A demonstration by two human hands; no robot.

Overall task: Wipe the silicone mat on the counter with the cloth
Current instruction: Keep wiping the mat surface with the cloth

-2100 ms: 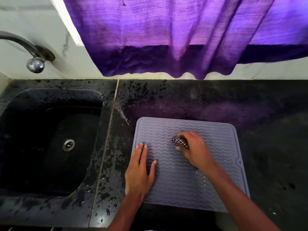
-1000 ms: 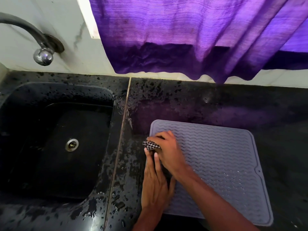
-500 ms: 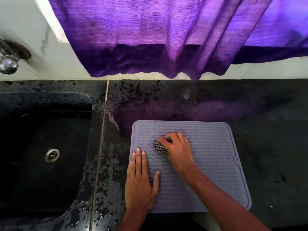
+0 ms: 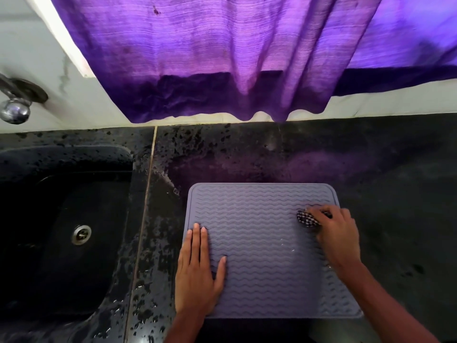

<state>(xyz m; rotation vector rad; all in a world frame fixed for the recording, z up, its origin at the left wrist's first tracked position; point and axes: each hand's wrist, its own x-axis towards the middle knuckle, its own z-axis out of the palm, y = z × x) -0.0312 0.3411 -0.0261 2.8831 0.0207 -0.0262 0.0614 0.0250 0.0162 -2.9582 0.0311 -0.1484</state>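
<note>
A grey silicone mat (image 4: 259, 233) with a wavy ribbed pattern lies flat on the black counter (image 4: 395, 194). My left hand (image 4: 197, 273) rests flat on the mat's near left part, fingers straight and pressed down. My right hand (image 4: 336, 231) is at the mat's far right edge, fingers curled round a bunched black-and-white checked cloth (image 4: 306, 218) that touches the mat. Most of the cloth is hidden under my fingers. A few small water drops glint on the mat's right half.
A black sink (image 4: 64, 231) with a metal drain (image 4: 81, 234) sits left of the mat. The counter strip between them is wet. A tap (image 4: 14, 107) juts from the wall at far left. A purple curtain (image 4: 222, 58) hangs over the counter's back edge.
My right hand has dragged the cloth across the mat, to the left edge, then back to the far right edge. My left hand has stayed flat on the mat's left side.
</note>
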